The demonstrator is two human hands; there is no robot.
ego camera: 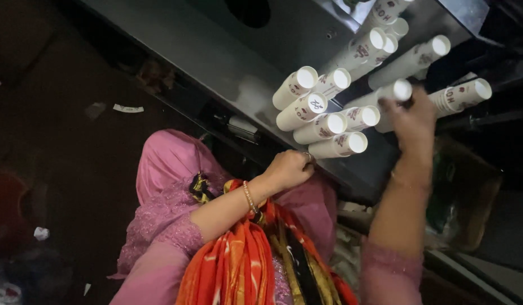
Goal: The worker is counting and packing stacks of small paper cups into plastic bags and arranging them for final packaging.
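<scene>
White plastic tubes (329, 113), each with a round white cap and small red markings on its side, stand packed together in the upper right of the frame on a dark grey metal surface (216, 51), their caps turned toward the camera. One cap near the middle of the cluster bears a handwritten mark (316, 103). At the right of the frame, the right hand (411, 121) is raised into the cluster with its fingers curled up against one capped tube (399, 90); motion blur hides whether they actually grip it. Another tube (462, 95) lies just beside that hand, toward the right edge. Lower, at the centre of the frame, the left hand (289, 168) is clenched into a loose fist at the edge of the metal surface, just under the lowest tube (340, 144); I cannot tell whether it encloses anything. A ring shows on one finger and a beaded bracelet (249, 196) circles the wrist. Pink embroidered sleeves (160, 226) cover both arms, and an orange, black and yellow patterned scarf (244, 260) hangs across the lower centre. Scraps of paper (127, 108) lie on the dark floor at the left.
</scene>
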